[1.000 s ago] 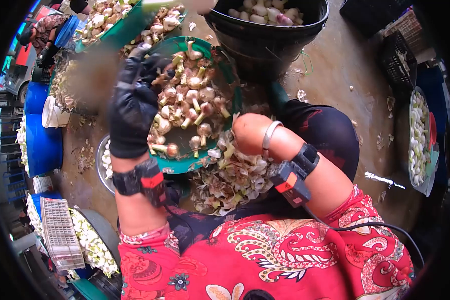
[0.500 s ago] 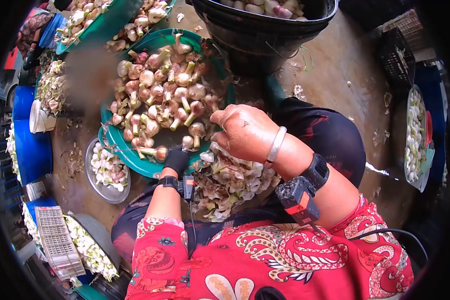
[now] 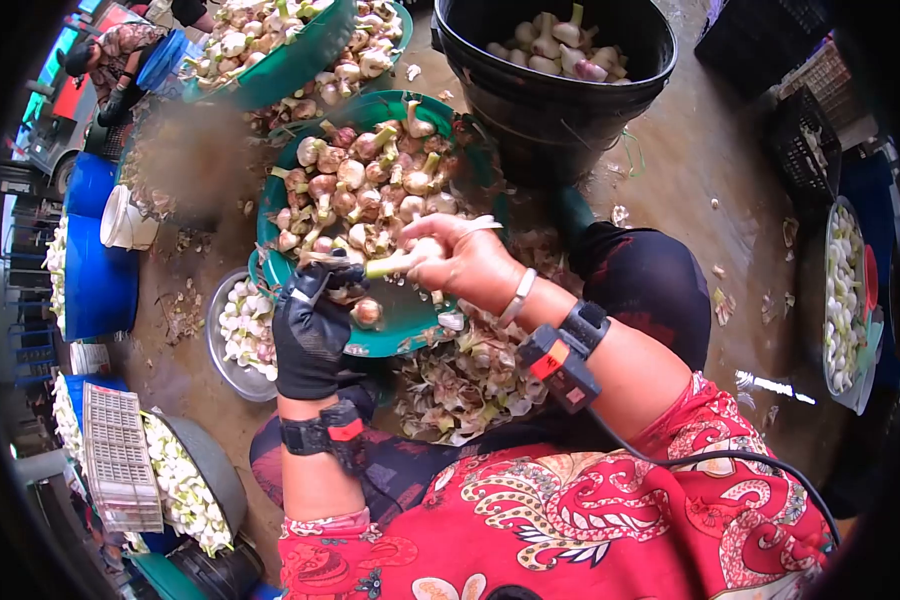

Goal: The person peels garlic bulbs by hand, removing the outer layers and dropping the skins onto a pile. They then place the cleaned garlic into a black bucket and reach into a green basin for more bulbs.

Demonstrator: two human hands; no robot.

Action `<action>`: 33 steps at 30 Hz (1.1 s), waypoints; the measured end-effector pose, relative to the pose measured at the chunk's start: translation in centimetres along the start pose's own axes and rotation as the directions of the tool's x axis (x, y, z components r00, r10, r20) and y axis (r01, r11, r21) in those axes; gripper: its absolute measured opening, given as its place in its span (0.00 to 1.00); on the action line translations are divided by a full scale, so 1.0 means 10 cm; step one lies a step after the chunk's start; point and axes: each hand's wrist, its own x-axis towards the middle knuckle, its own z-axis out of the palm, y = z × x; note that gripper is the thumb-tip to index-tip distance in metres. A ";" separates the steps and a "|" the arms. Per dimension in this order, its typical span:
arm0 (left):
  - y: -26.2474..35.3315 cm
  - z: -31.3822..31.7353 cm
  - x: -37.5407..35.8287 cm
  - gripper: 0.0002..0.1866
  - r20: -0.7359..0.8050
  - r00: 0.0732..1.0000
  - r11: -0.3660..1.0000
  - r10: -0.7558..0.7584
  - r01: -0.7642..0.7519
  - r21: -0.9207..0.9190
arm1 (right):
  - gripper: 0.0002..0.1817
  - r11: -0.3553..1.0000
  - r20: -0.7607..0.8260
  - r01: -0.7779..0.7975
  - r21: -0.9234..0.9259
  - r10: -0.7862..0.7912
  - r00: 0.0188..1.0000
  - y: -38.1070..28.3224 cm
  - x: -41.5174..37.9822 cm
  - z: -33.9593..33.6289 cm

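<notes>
Between my hands is a whitish garlic bulb (image 3: pixel 428 250) with a pale green stem (image 3: pixel 387 267) pointing left. The fingers of my bare right hand (image 3: pixel 473 268) are closed round the bulb, and a thin pale strip sticks out past them. At the stem's end, my black-gloved left hand (image 3: pixel 315 330) has its fingers curled closed, with brownish husk showing at the fingertips. Both hands are over the near side of a green basin (image 3: pixel 380 343) holding many stemmed garlic bulbs (image 3: pixel 350 175). One loose bulb (image 3: pixel 367 313) lies just right of the glove.
Loose garlic skins (image 3: pixel 470 385) are heaped by my lap. A metal bowl of white garlic (image 3: pixel 247 325) stands left. Beyond the basin stand a black bucket (image 3: pixel 560 110) with bulbs and another green basin (image 3: pixel 300 60). A person (image 3: pixel 120 70) is at far left.
My left hand has risen from the basin's near rim to the stem. My right hand now shows a peeled-looking bulb in its fingers. The view has shifted, showing more of the bucket.
</notes>
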 end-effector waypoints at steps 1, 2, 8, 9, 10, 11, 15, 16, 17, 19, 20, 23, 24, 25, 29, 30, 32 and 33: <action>-0.07 -0.19 0.05 0.11 0.193 0.980 0.906 0.053 -0.129 0.403 | 0.22 0.983 0.025 -0.108 0.146 0.106 0.994 -0.14 -0.05 -0.04; -0.15 -0.37 0.10 0.10 0.380 0.925 0.644 0.022 -0.304 0.702 | 0.24 0.934 0.066 -0.216 0.285 0.206 0.976 -0.25 -0.09 -0.07; -0.17 0.09 -0.11 0.10 0.038 0.992 0.949 -0.117 0.100 0.298 | 0.25 0.976 0.111 -0.062 0.208 0.039 0.993 -0.15 -0.08 0.06; -0.11 0.12 -0.10 0.11 0.090 0.994 0.971 -0.068 0.045 0.236 | 0.25 0.975 0.115 -0.068 0.210 0.045 0.992 -0.15 -0.09 0.11; -0.15 0.10 -0.07 0.11 0.086 0.994 0.971 -0.067 0.046 0.234 | 0.26 0.987 0.116 0.004 0.163 -0.023 0.993 -0.17 -0.09 0.15; -0.22 0.07 -0.03 0.11 0.092 0.995 0.975 -0.040 0.019 0.222 | 0.26 0.990 0.118 0.077 0.116 -0.091 0.989 -0.19 -0.09 0.17; -0.21 0.15 0.00 0.11 0.067 0.996 0.992 -0.066 0.059 0.107 | 0.26 0.974 0.102 -0.047 0.223 0.025 0.994 -0.19 -0.08 0.13; -0.19 0.17 -0.03 0.10 0.052 0.995 0.989 -0.084 0.077 0.126 | 0.26 0.973 0.096 -0.050 0.224 0.029 0.995 -0.19 -0.09 0.10; -0.18 0.15 -0.04 0.10 0.098 0.994 0.971 -0.039 0.015 0.237 | 0.26 0.966 0.102 -0.096 0.240 0.074 0.992 -0.20 -0.11 0.08; -0.16 0.14 -0.05 0.10 0.092 0.995 0.979 -0.046 0.026 0.200 | 0.26 0.932 0.131 -0.165 0.322 0.128 0.983 -0.17 -0.10 0.07; -0.16 0.14 -0.06 0.10 0.085 0.995 0.986 -0.051 0.037 0.164 | 0.26 0.932 0.131 -0.165 0.322 0.129 0.983 -0.14 -0.09 0.07; -0.17 0.15 -0.07 0.11 0.102 0.995 1.000 0.004 -0.007 0.028 | 0.25 0.887 0.144 -0.142 0.438 0.087 0.986 -0.10 -0.08 0.10; -0.16 0.16 -0.08 0.11 0.102 0.995 1.000 0.005 -0.008 0.028 | 0.25 0.915 0.126 -0.101 0.390 0.055 0.990 -0.11 -0.09 0.11; -0.12 0.19 -0.08 0.11 0.112 0.993 0.983 0.043 -0.062 0.173 | 0.25 0.939 0.111 -0.060 0.340 0.023 0.994 -0.13 -0.10 0.13; -0.19 0.15 -0.06 0.10 0.014 0.997 0.995 -0.075 0.074 0.066 | 0.23 0.949 0.067 -0.009 0.316 -0.013 0.998 -0.18 -0.16 0.25; -0.18 0.16 -0.06 0.10 0.016 0.997 0.995 -0.077 0.076 0.065 | 0.23 0.949 0.065 -0.010 0.315 -0.011 0.998 -0.10 -0.15 0.29; -0.16 0.16 -0.07 0.10 0.035 0.993 0.972 -0.111 0.101 0.210 | 0.22 0.938 0.032 0.010 0.347 -0.022 0.999 0.05 -0.11 0.33; -0.17 0.13 -0.08 0.10 0.034 0.993 0.972 -0.115 0.105 0.211 | 0.24 0.971 0.020 -0.045 0.235 0.041 0.999 -0.04 -0.12 0.29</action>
